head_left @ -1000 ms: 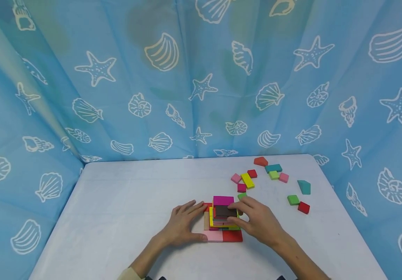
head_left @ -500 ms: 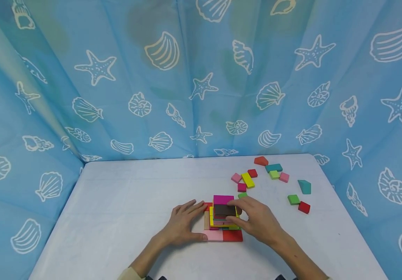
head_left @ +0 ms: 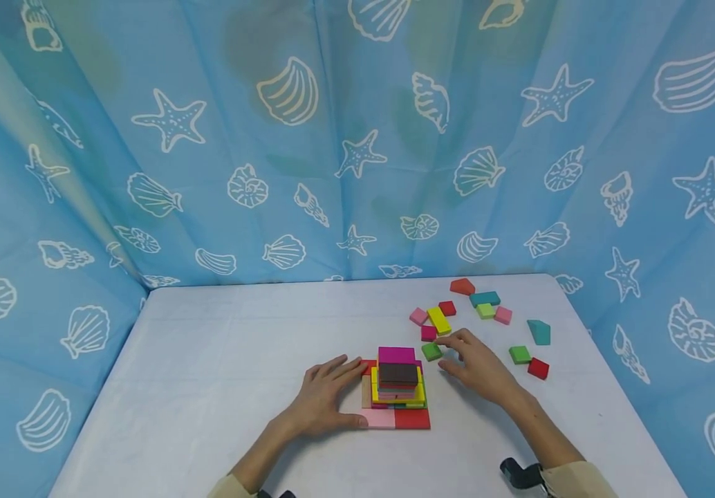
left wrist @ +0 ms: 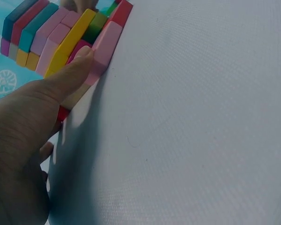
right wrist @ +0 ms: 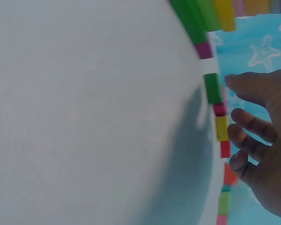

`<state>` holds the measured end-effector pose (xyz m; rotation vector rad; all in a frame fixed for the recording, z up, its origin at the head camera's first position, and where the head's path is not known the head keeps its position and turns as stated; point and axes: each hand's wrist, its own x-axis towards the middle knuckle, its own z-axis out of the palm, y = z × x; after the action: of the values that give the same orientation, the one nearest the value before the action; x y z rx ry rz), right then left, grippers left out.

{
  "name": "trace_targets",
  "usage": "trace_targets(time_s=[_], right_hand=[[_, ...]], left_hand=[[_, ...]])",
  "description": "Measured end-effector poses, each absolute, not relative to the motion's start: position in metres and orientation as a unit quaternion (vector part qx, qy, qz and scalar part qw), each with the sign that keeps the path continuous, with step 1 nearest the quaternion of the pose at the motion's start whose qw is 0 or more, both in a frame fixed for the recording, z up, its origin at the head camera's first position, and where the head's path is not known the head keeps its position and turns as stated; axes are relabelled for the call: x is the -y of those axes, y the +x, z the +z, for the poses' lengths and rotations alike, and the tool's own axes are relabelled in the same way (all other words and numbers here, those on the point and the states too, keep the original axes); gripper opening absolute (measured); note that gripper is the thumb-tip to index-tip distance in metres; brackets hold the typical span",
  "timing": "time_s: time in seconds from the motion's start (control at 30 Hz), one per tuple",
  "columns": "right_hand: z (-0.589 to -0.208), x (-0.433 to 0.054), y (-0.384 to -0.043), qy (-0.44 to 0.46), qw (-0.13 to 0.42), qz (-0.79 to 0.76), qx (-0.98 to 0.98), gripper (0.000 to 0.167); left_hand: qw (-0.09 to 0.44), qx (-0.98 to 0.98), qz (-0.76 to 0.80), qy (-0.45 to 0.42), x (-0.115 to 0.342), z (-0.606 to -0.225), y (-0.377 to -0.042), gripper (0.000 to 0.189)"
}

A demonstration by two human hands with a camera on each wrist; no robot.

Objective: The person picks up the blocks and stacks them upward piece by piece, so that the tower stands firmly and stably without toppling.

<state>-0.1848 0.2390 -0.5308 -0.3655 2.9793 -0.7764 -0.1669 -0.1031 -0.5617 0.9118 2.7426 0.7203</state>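
Observation:
A tiered stack of coloured wooden blocks (head_left: 397, 395) stands on the table, its base wider than its upper layers. On top lie a magenta block (head_left: 396, 355) and a dark brown block (head_left: 397, 374). My left hand (head_left: 326, 400) is spread along the stack's left side, its thumb touching a pink base block (left wrist: 105, 47) and its index finger at the back left corner. Right of the stack, my right hand (head_left: 474, 366) hovers with parted fingers, holding nothing. Its fingertips are close to a loose green block (head_left: 431, 351); whether they touch it I cannot tell.
Loose blocks lie behind and right of the stack, among them a yellow block (head_left: 439, 321), a teal block (head_left: 539, 332) and a red block (head_left: 538, 369). A blue shell-patterned curtain (head_left: 357, 180) encloses the white table (head_left: 233, 339) at the back and sides.
My right hand has let go of the dark brown block, which stays on top of the stack, and has moved right towards the loose green block. The left hand stays in place.

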Motion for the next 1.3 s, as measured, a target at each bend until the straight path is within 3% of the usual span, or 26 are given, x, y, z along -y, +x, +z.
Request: trace_targets(time_s=[0.17,0.5,0.9,1.3], right_hand=[[-0.543,-0.234,-0.192,-0.101,0.056,-0.214,-0.97,0.062],[-0.542,-0.232,-0.193,-0.102,0.035,-0.228,-0.968,0.05],[-0.48,-0.211,-0.18,-0.171,-0.063,-0.37,-0.911,0.044],[-0.462,-0.187,-0.164,-0.202,-0.036,-0.38,-0.902,0.04]], left_hand=[[0.084,-0.918,0.239,0.304,0.103,-0.562,-0.167,0.099],[0.09,-0.92,0.235,0.302,0.101,-0.561,-0.166,0.098],[0.088,-0.92,0.238,0.298,0.102,-0.562,-0.166,0.099],[0.085,-0.917,0.246,0.302,0.103,-0.562,-0.165,0.098]])
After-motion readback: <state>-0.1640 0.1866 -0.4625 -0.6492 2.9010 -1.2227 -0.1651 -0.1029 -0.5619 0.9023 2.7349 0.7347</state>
